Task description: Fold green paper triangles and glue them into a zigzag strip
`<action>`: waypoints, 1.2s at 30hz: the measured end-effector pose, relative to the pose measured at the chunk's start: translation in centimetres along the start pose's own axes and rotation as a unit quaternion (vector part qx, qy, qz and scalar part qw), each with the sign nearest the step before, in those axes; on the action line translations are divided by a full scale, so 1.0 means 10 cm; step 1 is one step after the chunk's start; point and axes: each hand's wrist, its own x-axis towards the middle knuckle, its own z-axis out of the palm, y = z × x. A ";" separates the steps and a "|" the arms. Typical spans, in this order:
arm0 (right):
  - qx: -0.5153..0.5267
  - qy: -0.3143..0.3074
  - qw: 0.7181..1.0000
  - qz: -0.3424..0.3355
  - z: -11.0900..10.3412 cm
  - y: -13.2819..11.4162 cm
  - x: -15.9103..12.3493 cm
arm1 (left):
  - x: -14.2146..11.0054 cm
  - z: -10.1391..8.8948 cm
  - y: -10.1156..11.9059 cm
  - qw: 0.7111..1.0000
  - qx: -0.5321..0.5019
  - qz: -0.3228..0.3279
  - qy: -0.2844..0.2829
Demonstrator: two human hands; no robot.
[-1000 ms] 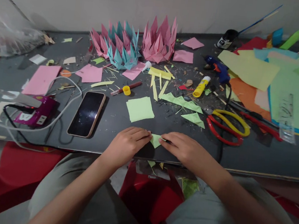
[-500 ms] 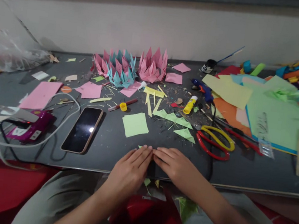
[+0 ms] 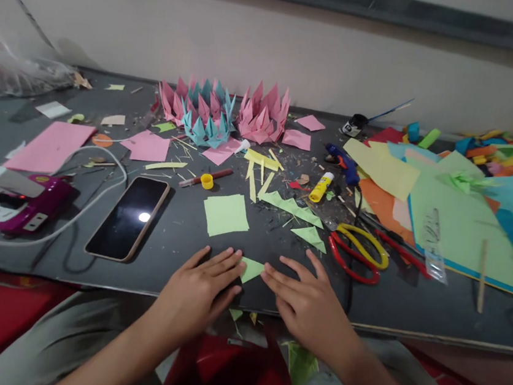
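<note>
A small folded green paper (image 3: 252, 271) lies flat near the table's front edge, its point toward me. My left hand (image 3: 202, 282) lies over its left side with fingers stretched out. From the other side, my right hand (image 3: 303, 290) touches its right corner with a fingertip, its fingers spread. Just beyond the hands sits a stack of green paper squares (image 3: 226, 215). To its right are a folded green zigzag strip (image 3: 292, 207) and a separate folded green triangle (image 3: 309, 238).
Left of my hands lie a phone (image 3: 128, 220) and a purple power box (image 3: 28, 203) with cables. On the right are scissors (image 3: 360, 254), a glue stick (image 3: 320, 187), a glue gun (image 3: 343, 162) and coloured sheets (image 3: 466, 222). Pink and blue folded paper crowns (image 3: 263, 116) stand behind.
My hands have moved apart, the left one leftward and the right one with its fingers spreading. More of the folded green paper shows between them. The camera view has shifted slightly.
</note>
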 end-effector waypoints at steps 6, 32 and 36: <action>0.051 0.085 0.995 0.029 0.12 -0.01 0.02 | 0.09 -0.09 -0.13 1.000 -0.012 0.010 0.017; 0.152 0.003 0.987 0.055 0.11 0.05 0.12 | 0.24 0.10 0.10 0.986 -0.157 -0.040 0.037; 0.157 -0.028 0.984 0.077 0.10 0.07 0.14 | 0.26 0.10 0.09 0.977 -0.195 -0.073 0.045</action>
